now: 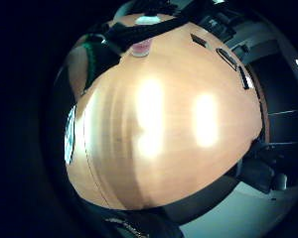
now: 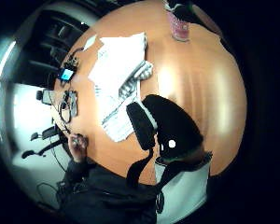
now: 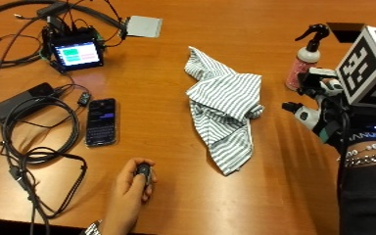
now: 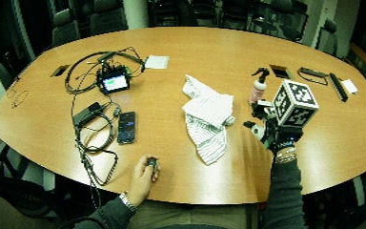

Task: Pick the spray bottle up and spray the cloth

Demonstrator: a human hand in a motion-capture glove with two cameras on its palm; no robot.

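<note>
Gloved right hand [image 3: 318, 105] hovers over the table [image 3: 240, 29] w/ fingers spread, grasping nothing, just short of the pink spray bottle [image 3: 303, 58], which stands upright beyond it (probably lining up the grab). Striped cloth [image 3: 227, 105] lies crumpled mid-table, near the bottle, so it's an easy target once the bottle's picked up.

The outside view is looking steeply down from close above the person's edge of the round orange-brown wooden table [image 3: 240, 29]. The wide one is taking in the whole tabletop [image 4: 208, 43] and surrounding chairs. Both palm cameras are facing down at the table, sharing the pink plastic spray bottle [image 1: 141, 48] with the outside views.
</note>
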